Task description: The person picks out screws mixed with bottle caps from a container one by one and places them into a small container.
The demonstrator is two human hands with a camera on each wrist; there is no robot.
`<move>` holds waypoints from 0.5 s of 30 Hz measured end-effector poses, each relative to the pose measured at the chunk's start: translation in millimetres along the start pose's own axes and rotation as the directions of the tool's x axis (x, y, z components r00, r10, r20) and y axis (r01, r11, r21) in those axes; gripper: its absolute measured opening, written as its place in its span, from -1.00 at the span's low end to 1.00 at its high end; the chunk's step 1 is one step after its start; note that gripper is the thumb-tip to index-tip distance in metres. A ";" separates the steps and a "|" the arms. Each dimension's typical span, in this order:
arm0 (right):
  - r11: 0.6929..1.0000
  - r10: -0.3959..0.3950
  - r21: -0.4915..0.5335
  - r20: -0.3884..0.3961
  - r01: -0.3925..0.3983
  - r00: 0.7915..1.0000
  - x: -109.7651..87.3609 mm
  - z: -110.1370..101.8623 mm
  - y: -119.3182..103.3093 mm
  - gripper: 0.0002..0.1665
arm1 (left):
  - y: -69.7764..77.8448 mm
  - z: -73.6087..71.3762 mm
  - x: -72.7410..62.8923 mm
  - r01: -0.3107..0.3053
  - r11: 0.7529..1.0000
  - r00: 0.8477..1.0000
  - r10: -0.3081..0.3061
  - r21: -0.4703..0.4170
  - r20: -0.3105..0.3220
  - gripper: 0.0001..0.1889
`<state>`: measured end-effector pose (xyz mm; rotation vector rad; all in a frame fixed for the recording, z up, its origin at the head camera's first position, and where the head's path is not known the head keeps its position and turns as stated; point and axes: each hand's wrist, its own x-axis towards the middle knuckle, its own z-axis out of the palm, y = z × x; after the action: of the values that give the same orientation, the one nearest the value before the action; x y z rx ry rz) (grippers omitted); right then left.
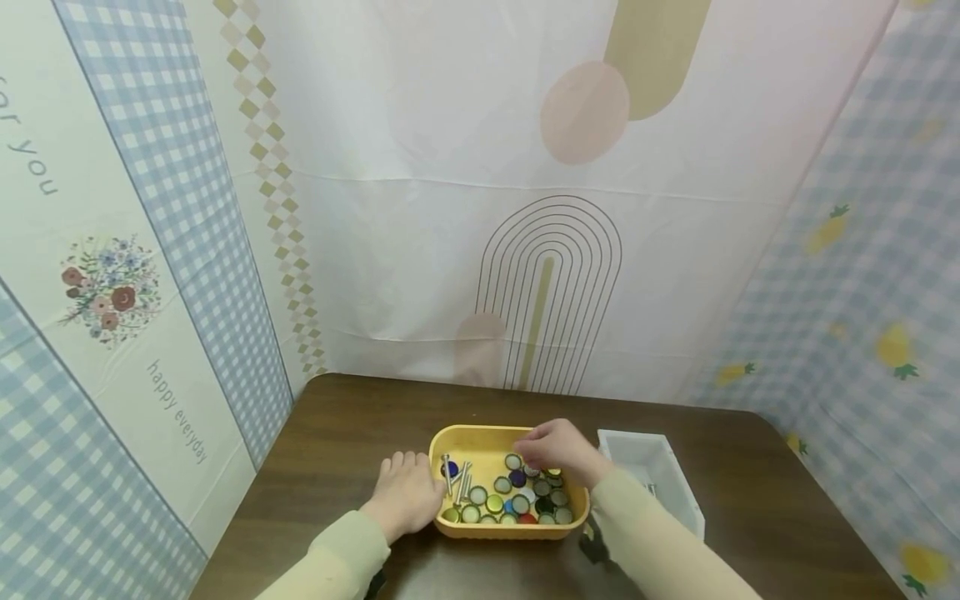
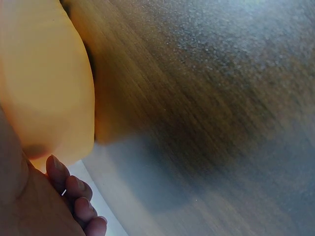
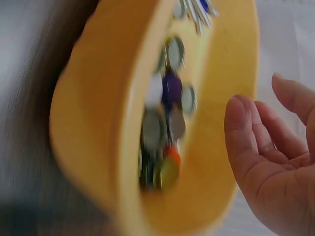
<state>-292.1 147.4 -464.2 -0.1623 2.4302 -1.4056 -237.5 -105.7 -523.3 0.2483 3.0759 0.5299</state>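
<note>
A yellow plastic bin point(image 1: 480, 532) holds bottle caps point(image 1: 521, 504) of several colours, mostly towards its right side. Several metal screws point(image 1: 462, 483) lie inside near its left end. My left hand point(image 1: 408, 493) rests against the bin's left end, thumb at the rim and fingers pointing forward; the left wrist view shows its fingertips point(image 2: 58, 169) beside the yellow wall. Over the back right of the bin reaches my right hand point(image 1: 555, 446). In the right wrist view its fingers point(image 3: 241, 123) are loosely bent, with nothing between them and the thumb.
A white tray point(image 1: 678, 479) stands right of the bin, a few screws point(image 1: 651, 489) in it, partly behind my right sleeve. Both sit on a dark wooden table point(image 1: 360, 417). Printed cloth point(image 1: 405, 250) hangs behind and at both sides.
</note>
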 end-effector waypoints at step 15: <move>0.994 0.023 -0.111 -0.010 -0.024 1.000 20.6 87.4 -17.0 -0.84 | -1.7 2.0 1.1 -0.010 1.000 1.000 0.010 0.017 -0.015 -0.61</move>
<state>-283.2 61.7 -494.4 -0.1528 2.5102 -1.2649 -238.7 -106.4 -525.7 0.2617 3.0960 0.5091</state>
